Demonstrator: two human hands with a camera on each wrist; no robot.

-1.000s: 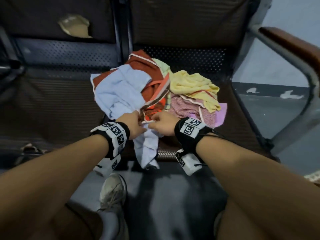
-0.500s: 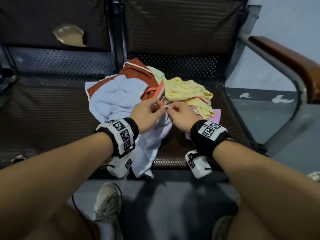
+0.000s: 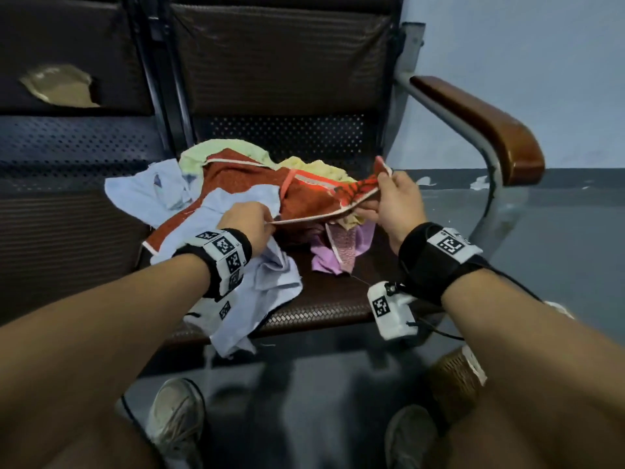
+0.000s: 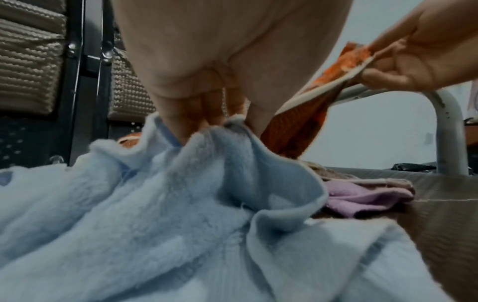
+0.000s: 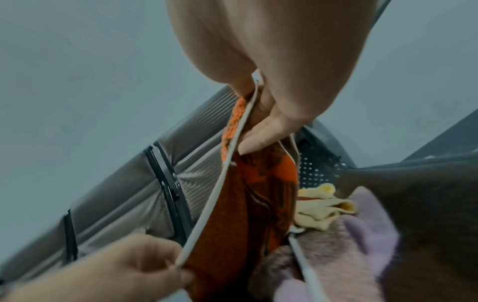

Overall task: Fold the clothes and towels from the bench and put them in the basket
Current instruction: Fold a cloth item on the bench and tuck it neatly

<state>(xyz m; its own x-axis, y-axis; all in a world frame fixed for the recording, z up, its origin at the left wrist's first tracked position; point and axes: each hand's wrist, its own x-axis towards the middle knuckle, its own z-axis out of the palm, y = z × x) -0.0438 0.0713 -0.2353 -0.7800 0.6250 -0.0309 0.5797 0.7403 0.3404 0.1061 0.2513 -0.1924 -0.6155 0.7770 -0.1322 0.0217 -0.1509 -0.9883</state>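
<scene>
Rust-orange towel (image 3: 250, 184) with a pale bound edge lies on top of the heap on the bench seat (image 3: 338, 292), its near edge drawn taut between the two hands; the right hand (image 3: 395, 201) holds the right corner raised above the heap, thumb and curled fingers pinching the cloth, the corner standing up past the fingers; the left hand (image 3: 248, 221) pinches the same pale edge lower and to the left, fingers curled over it, just above the light blue garment (image 3: 257, 289); in the right wrist view the edge runs as one straight line from one pinch to the other. The light blue garment spreads under the left wrist and hangs over the near rim of the seat; a yellow towel (image 3: 318, 167) lies beyond the orange one, a pale green cloth (image 3: 216, 152) at the far left of the heap, and a lilac cloth (image 3: 338, 255) below the right hand. A woven basket (image 3: 453, 384) stands on the floor near the right forearm, partly hidden.
</scene>
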